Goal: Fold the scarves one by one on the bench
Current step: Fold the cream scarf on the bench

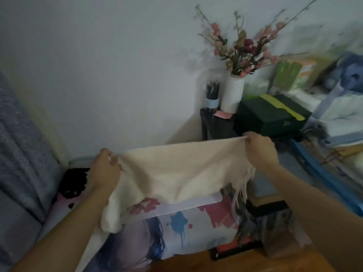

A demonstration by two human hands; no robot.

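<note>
Both hands (184,161) grip cream scarf (176,173).

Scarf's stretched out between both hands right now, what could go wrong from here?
The left hand and right hand only pinch the scarf at its top edge, so a corner may slip. The fringe dangles near clutter at the right and may snag. The lower left end sags bunched, so the fold may come out uneven.

Your body in view: two arms. Left hand (107,169), left forearm (64,228): bare, no sleeve, watch or ring showing. Right hand (259,152), right forearm (318,203): bare likewise, nothing on the wrist. Fingers (247,136) ungloved. Picture soft; nails unreadable.
</note>
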